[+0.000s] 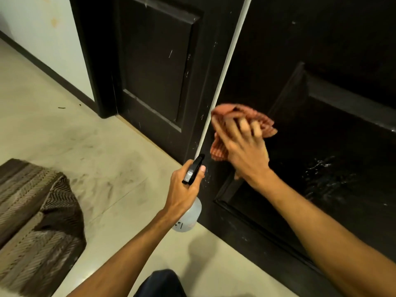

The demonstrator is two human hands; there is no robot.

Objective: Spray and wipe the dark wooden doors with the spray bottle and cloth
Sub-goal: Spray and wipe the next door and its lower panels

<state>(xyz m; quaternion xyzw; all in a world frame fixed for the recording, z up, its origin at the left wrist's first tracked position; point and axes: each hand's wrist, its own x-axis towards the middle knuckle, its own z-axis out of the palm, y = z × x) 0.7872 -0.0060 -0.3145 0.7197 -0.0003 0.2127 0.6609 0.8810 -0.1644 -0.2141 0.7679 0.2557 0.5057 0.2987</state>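
Two dark wooden doors fill the upper right: a left door (pixel 154 67) and a right door (pixel 334 61), split by a pale vertical strip (pixel 222 78). My right hand (pixel 242 151) presses an orange-red striped cloth (pixel 252 118) flat against the right door's lower part, near its left edge; the hand is blurred. Wet spray marks (pixel 325 174) glisten on the panel to the right of that hand. My left hand (pixel 184 189) grips a translucent spray bottle (pixel 192 213) by its black trigger head (pixel 194 169), low beside the right door's edge.
A brown ribbed mat (pixel 38 219) lies folded over on the pale tiled floor (pixel 102 146) at the lower left. A light wall with a dark skirting board (pixel 49 67) runs back at the upper left. My dark-clothed knee (pixel 162 284) shows at the bottom edge.
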